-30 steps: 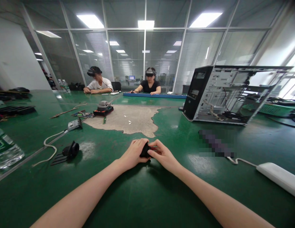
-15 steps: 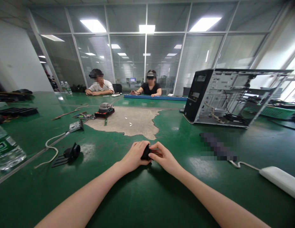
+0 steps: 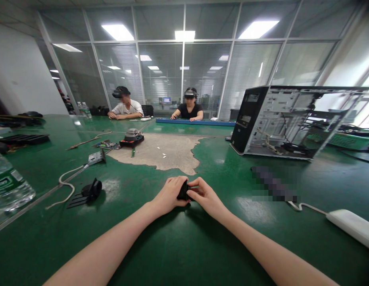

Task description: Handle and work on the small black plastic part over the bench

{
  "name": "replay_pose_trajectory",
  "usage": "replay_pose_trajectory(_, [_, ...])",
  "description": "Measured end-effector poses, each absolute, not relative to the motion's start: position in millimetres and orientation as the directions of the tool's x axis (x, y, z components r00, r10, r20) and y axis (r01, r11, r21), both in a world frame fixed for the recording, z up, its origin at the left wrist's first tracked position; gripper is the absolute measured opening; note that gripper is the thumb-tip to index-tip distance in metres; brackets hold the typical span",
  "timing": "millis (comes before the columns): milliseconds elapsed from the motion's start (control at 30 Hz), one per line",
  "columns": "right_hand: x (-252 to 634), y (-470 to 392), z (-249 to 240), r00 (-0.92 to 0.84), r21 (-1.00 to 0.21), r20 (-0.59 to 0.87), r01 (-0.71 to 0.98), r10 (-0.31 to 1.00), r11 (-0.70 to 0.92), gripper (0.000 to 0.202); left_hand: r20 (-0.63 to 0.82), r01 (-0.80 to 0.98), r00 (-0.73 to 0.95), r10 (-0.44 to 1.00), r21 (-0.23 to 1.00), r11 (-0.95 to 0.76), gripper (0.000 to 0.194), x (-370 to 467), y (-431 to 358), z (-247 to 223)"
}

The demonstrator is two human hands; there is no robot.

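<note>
A small black object is held just above the green table, in front of me at the centre. My left hand wraps round its left side, with the thumb below and the fingers over the top. From the right, my right hand pinches the object's edge between thumb and fingertips. Most of the object is hidden by my left hand, so I cannot make out what it is.
At the right stands an open computer case; a white power strip lies nearer. On the left are a water bottle, a black plastic part and a heatsink fan. Two people sit across the table.
Both hands keep their hold on the black object. The view has shifted very slightly. Across the table, the hand of the person in black has moved a little to the right.
</note>
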State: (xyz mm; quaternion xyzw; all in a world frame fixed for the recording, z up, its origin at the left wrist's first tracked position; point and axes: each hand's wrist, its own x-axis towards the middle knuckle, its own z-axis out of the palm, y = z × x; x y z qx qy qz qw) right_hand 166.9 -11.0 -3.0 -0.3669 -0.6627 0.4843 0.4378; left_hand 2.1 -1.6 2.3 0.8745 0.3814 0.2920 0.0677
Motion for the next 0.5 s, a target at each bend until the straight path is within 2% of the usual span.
replay_pose_trajectory(133, [167.0,-8.4,-4.9,-0.355,-0.956,0.227,0.097,0.907,0.277,0.024,0.462,0.62,0.544,0.701,0.342,-0.707,0.052,1.8,-2.2,2.9])
replay_pose_trajectory(300, [169.4,-16.1,-1.1,-0.438,-0.964,0.238,0.002,0.867,0.266,0.026,0.451,0.621,0.55,0.703,0.342,-0.706,0.053,1.8,-3.4,4.5])
replay_pose_trajectory(500, [165.8,-11.9,-4.1,-0.332,-0.964,0.223,0.062,0.916,0.257,0.021,0.461,0.622,0.54,0.704,0.344,-0.703,0.053,2.6,-2.5,3.8])
